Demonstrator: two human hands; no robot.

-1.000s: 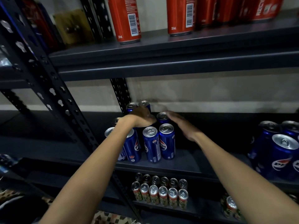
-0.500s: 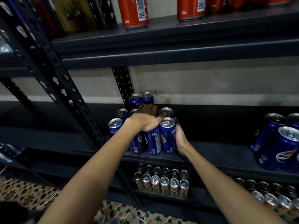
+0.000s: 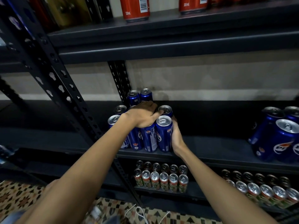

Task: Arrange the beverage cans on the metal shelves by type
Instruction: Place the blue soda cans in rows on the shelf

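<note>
The head view looks down at a dark grey metal shelf [image 3: 210, 147] with perforated black uprights, where a cluster of tall blue soda cans with silver tops [image 3: 149, 138] stands upright near the left rear post. The left hand [image 3: 142, 114] lies palm-down across the tops of the middle cans, fingers spread flat toward the rear, and hides the lids beneath it, so the cluster cannot be counted exactly. The right hand [image 3: 176, 135] is pressed against the right side of the front right blue can [image 3: 164, 134], fingers curled behind it; most of that hand is hidden by the can, and whether it truly grips or only pushes cannot be told. A second group of blue cans [image 3: 278, 135] stands well apart at the right edge, leaning in the wide lens and partly cut off. On the shelf above, red cans [image 3: 136, 8] show only their lower halves. On the lower shelf, short cans with red and green labels [image 3: 160, 180] sit in neat rows, with another dim batch [image 3: 265, 189] to the right. A patterned tile floor [image 3: 19, 196] with white cables shows at the bottom, blurred.
</note>
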